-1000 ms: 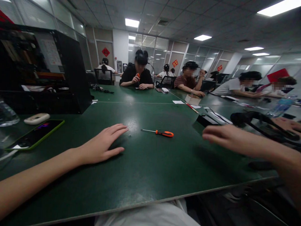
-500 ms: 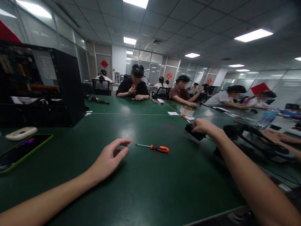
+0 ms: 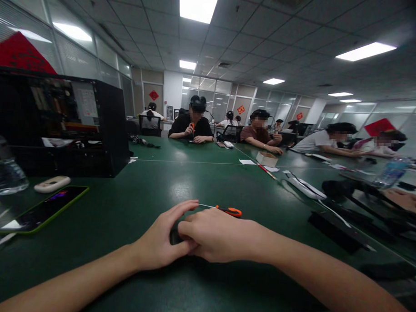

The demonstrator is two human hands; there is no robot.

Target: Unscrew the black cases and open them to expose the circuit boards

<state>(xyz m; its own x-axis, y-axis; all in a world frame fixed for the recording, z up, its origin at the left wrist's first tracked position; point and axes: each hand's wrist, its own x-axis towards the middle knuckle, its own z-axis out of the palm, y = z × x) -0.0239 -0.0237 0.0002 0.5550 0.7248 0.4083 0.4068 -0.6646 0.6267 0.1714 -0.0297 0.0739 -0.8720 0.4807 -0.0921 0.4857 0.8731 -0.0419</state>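
My left hand [image 3: 160,241] and my right hand [image 3: 219,236] meet on the green table [image 3: 131,208], both closed around a small black object [image 3: 174,237] that is mostly hidden between them. An orange-handled screwdriver [image 3: 228,211] lies on the table just behind my right hand, its thin shaft pointing left.
A phone in a green case [image 3: 44,208] and a white oval item [image 3: 52,184] lie at left near a black open computer case [image 3: 62,123] and a water bottle [image 3: 4,171]. Black devices [image 3: 335,231] and another person's hand [image 3: 406,199] are at right. Several people sit at the far side.
My right hand reached to the black object at the right, then brought it back to the table's middle. My left hand lifted, curled and closed on it too.
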